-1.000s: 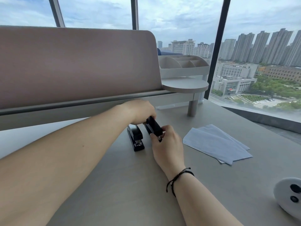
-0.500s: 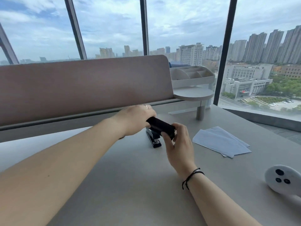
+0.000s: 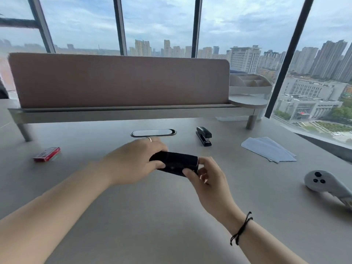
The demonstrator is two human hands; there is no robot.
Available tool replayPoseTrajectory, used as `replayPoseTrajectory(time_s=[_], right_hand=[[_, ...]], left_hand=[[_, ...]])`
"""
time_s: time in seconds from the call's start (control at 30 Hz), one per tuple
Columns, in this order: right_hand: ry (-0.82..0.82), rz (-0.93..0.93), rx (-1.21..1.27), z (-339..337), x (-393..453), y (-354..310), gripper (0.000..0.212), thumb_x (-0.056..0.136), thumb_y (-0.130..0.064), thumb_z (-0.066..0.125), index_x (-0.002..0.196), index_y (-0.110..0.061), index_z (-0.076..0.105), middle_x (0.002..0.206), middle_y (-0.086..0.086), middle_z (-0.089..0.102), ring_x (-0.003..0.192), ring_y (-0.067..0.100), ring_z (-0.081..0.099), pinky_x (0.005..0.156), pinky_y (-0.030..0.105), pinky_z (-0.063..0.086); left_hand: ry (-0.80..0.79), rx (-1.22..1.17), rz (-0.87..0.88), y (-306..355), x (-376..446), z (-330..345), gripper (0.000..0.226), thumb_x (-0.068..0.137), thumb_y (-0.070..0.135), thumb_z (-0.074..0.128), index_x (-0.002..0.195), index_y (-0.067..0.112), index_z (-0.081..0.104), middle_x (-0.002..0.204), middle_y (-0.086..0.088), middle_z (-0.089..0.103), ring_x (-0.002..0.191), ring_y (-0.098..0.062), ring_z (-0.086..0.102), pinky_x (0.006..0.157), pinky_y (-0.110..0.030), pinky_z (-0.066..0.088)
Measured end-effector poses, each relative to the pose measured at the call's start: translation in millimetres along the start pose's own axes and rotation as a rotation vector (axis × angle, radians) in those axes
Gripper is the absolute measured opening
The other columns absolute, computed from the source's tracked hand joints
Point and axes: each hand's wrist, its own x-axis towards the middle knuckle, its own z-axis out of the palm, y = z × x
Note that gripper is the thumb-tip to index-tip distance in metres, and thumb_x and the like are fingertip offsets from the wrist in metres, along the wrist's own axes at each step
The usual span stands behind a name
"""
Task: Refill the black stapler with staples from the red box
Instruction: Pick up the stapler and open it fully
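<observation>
Black stapler (image 3: 174,163): held above the desk near the centre of the view, lying roughly level with its long axis running 9 to 3 o'clock; blurred, so I cannot tell whether it is open or closed.
Left hand (image 3: 133,161): wrapped around the 9 o'clock end of the black stapler, fingers over the top and thumb along the near side; a ring shows on one finger.
Right hand (image 3: 207,177): pinching the 3 o'clock end of the black stapler between thumb and fingertips (image 3: 188,171); a dark cord bracelet (image 3: 241,228) sits on the wrist.
Red box (image 3: 47,154): flat on the desk at about 9 o'clock from the hands, well apart from them, lid state unclear.
Second stapler (image 3: 203,135): dark, closed, resting on the desk at about 1 o'clock from the hands, untouched.
Papers (image 3: 268,149): a small fanned stack of pale sheets at about 2 o'clock, lying flat.
White controller (image 3: 323,182): at 3 o'clock near the desk's right edge, three dark buttons facing up.
Cable slot (image 3: 153,132): oval opening in the desk (image 3: 152,216) at 12 o'clock, just beyond the left hand.
Divider panel (image 3: 118,80): upright at the far side of the desk, with a pale organiser tray (image 3: 249,85) at its 3 o'clock end.
</observation>
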Motion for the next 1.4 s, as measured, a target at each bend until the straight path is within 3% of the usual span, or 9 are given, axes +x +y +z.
replayPoseTrajectory(time_s=[0.17, 0.27, 0.37, 0.6, 0.7, 0.8, 0.93, 1.2, 1.4], right_hand=[[-0.126, -0.032, 0.020, 1.7, -47.2, -30.9, 0.018, 0.084, -0.021, 0.073, 0.095, -0.036, 0.072, 0.088, -0.005, 0.063, 0.065, 0.010, 0.051, 0.060, 0.020, 0.041], [-0.230, -0.032, 0.027, 4.8, -71.7, -42.4, 0.029, 0.083, -0.018, 0.075, 0.085, -0.046, 0.071, 0.082, -0.005, 0.059, 0.065, 0.007, 0.048, 0.060, 0.015, 0.038], [-0.294, 0.004, 0.013, 8.2, -92.8, -48.9, 0.020, 0.080, -0.020, 0.077, 0.082, -0.040, 0.076, 0.084, -0.008, 0.062, 0.069, 0.005, 0.049, 0.062, 0.013, 0.037], [-0.458, 0.057, -0.070, 9.0, -120.8, -45.5, 0.014, 0.075, -0.028, 0.081, 0.077, -0.042, 0.077, 0.081, -0.019, 0.061, 0.064, -0.001, 0.052, 0.062, 0.015, 0.036], [-0.525, 0.012, -0.168, 8.2, -124.1, -41.0, 0.022, 0.072, -0.038, 0.081, 0.071, -0.056, 0.070, 0.085, -0.026, 0.065, 0.084, 0.003, 0.058, 0.077, 0.024, 0.044], [-0.526, -0.007, -0.212, 8.4, -124.8, -39.5, 0.018, 0.071, -0.039, 0.082, 0.068, -0.053, 0.071, 0.080, -0.030, 0.063, 0.087, 0.007, 0.055, 0.075, 0.024, 0.044], [-0.526, 0.018, -0.178, 9.6, -124.6, -38.8, 0.014, 0.069, -0.036, 0.084, 0.078, -0.044, 0.078, 0.076, -0.025, 0.064, 0.086, 0.011, 0.055, 0.075, 0.024, 0.043], [-0.529, 0.039, -0.110, 10.6, -123.8, -38.7, 0.020, 0.064, -0.042, 0.084, 0.081, -0.031, 0.081, 0.080, 0.007, 0.068, 0.081, 0.023, 0.059, 0.073, 0.041, 0.046], [-0.513, 0.046, -0.104, 9.5, -122.9, -37.4, 0.016, 0.063, -0.038, 0.086, 0.076, -0.032, 0.080, 0.074, 0.001, 0.066, 0.073, 0.013, 0.060, 0.071, 0.035, 0.046]], left_hand=[[0.080, -0.066, -0.028, 12.9, -76.7, 8.0, 0.014, 0.093, 0.027, 0.066, 0.108, 0.027, 0.066, 0.097, 0.011, 0.060, 0.086, -0.014, 0.058, 0.071, -0.011, 0.042], [0.099, -0.122, -0.074, 17.2, -115.9, 17.3, 0.013, 0.092, 0.025, 0.068, 0.105, 0.027, 0.065, 0.095, 0.012, 0.058, 0.085, -0.013, 0.057, 0.062, -0.006, 0.038], [0.109, -0.204, -0.127, 21.1, -146.7, 28.4, 0.013, 0.091, 0.022, 0.068, 0.103, 0.027, 0.066, 0.094, 0.012, 0.059, 0.087, -0.013, 0.056, 0.065, -0.005, 0.039], [0.071, -0.210, -0.163, 27.5, -187.0, 50.1, 0.013, 0.092, 0.027, 0.067, 0.105, 0.028, 0.065, 0.095, 0.013, 0.058, 0.086, -0.009, 0.057, 0.066, -0.010, 0.038], [0.061, -0.186, -0.158, 31.2, -196.3, 58.7, 0.014, 0.092, 0.030, 0.067, 0.106, 0.030, 0.064, 0.096, 0.015, 0.058, 0.081, 0.002, 0.055, 0.072, -0.015, 0.041], [0.075, -0.206, -0.181, 34.0, -200.4, 63.1, 0.014, 0.091, 0.031, 0.068, 0.105, 0.032, 0.063, 0.093, 0.017, 0.056, 0.078, 0.006, 0.052, 0.068, -0.007, 0.035], [0.128, -0.225, -0.188, 39.4, -196.4, 66.0, 0.016, 0.087, 0.036, 0.069, 0.103, 0.034, 0.065, 0.094, 0.017, 0.060, 0.079, 0.002, 0.055, 0.069, -0.009, 0.037], [0.168, -0.260, -0.159, 59.3, -171.7, 79.7, 0.026, 0.081, 0.049, 0.070, 0.101, 0.033, 0.067, 0.093, 0.016, 0.061, 0.082, -0.006, 0.059, 0.075, -0.028, 0.051], [0.279, -0.458, -0.192, 56.5, -172.1, 73.9, 0.017, 0.085, 0.035, 0.075, 0.099, 0.030, 0.069, 0.095, 0.011, 0.069, 0.088, -0.010, 0.064, 0.073, -0.028, 0.051]])
